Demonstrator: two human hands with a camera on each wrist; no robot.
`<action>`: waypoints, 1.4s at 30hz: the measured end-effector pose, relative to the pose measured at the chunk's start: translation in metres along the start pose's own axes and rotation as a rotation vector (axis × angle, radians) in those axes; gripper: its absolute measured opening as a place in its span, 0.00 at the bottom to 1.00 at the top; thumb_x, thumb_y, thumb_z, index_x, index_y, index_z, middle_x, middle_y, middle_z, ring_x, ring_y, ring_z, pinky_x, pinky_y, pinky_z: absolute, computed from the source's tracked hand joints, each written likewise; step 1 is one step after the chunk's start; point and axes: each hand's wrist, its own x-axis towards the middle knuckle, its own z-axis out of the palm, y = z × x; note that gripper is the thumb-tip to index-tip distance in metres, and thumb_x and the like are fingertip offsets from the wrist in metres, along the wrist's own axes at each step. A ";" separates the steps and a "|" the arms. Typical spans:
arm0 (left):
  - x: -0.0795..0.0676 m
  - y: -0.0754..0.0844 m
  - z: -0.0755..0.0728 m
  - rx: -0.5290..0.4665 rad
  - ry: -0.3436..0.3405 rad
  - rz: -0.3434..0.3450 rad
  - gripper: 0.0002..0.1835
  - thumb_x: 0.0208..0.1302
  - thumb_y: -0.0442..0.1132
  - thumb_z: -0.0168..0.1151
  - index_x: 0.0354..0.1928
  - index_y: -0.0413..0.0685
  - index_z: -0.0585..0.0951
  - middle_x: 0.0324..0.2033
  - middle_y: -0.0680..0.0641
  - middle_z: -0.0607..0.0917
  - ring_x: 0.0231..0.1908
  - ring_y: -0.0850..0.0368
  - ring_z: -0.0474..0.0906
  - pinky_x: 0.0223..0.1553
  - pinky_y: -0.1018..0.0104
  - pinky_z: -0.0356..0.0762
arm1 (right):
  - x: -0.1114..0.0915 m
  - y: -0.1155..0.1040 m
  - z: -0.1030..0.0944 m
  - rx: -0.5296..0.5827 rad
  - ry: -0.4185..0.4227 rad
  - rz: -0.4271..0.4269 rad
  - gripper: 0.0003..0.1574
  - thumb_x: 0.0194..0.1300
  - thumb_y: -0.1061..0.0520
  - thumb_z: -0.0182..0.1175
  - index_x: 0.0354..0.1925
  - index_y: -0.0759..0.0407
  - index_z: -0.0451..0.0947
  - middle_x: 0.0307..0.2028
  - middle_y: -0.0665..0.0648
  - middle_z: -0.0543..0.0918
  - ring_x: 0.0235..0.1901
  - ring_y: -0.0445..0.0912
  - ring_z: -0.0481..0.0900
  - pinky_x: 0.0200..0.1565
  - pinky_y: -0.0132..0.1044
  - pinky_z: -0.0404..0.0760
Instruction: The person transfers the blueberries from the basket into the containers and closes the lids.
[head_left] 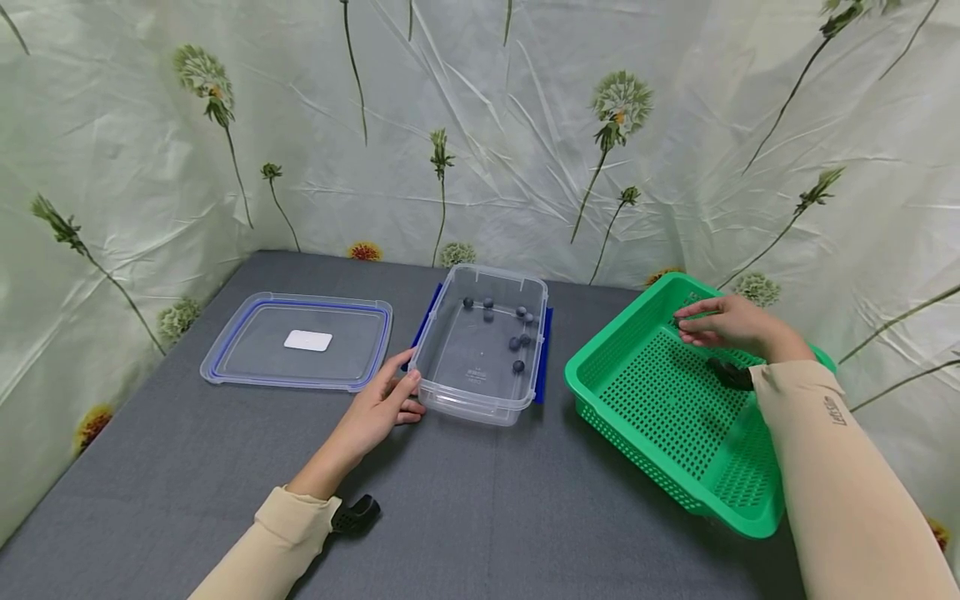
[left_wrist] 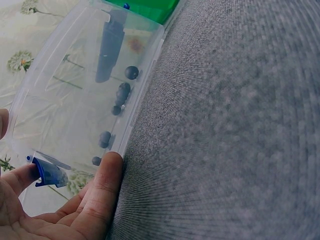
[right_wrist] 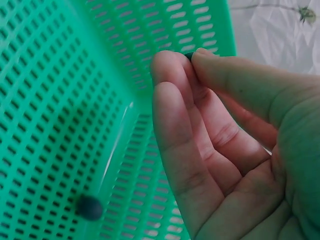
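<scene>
A clear plastic food container (head_left: 471, 407) with blue side latches stands mid-table, several blueberries (head_left: 518, 367) scattered on its bottom. My left hand (head_left: 378, 408) holds its near left corner, thumb at the rim and fingers against the wall; in the left wrist view one finger lies by a blue latch (left_wrist: 47, 172). Over the far end of a green perforated basket (head_left: 678, 400), my right hand (head_left: 731, 323) pinches a small dark blueberry (right_wrist: 189, 56) between thumb and fingertip, mostly hidden by them. Another blueberry (right_wrist: 90, 207) lies on the basket's bottom beneath that hand.
To the left of the container, a clear lid (head_left: 255, 342) with a blue seal and a white label (head_left: 307, 340) lies flat on the grey tablecloth (head_left: 450, 508). A flower-printed curtain (head_left: 510, 183) hangs behind the table.
</scene>
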 end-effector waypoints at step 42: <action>0.002 -0.002 0.000 -0.009 0.001 0.014 0.32 0.87 0.50 0.49 0.85 0.53 0.58 0.60 0.26 0.80 0.44 0.48 0.90 0.49 0.61 0.91 | 0.033 -0.087 0.080 -0.107 -0.109 -0.215 0.30 0.85 0.55 0.56 0.72 0.76 0.69 0.41 0.47 0.90 0.40 0.36 0.88 0.47 0.32 0.89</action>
